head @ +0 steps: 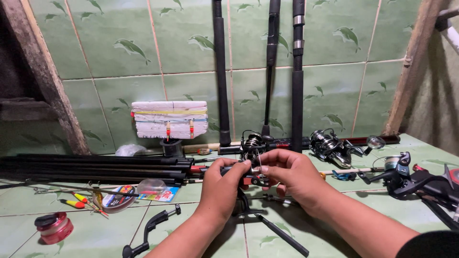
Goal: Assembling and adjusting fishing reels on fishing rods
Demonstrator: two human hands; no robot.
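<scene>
Both hands meet over a dark fishing reel [252, 162] held just above the green-tiled floor [95, 224]. The left hand [221, 184] is curled around the reel's near left side, thumb and forefinger pressed together on a small part at the top. The right hand [291, 174] closes in from the other side, its fingertips pinching the same spot on the reel, so the two sets of fingertips almost touch. The reel sits between the palms, mostly hidden by them; only its upper spool and a thin metal bail show above the knuckles, and a black handle stem [279, 234] sticks out below toward the viewer.

Left of the reel lies a bundle of black rod sections [91, 167] along the floor. Behind the reel three rods [297, 95] lean upright against the tiled wall, and a white foam block [169, 119] wound with line stands to the left behind it. Right of the reel rest a second spinning reel [330, 145] and, further right, a third reel [401, 177]. Well to the reel's left front sit a red line spool [53, 228] and some floats [79, 200].
</scene>
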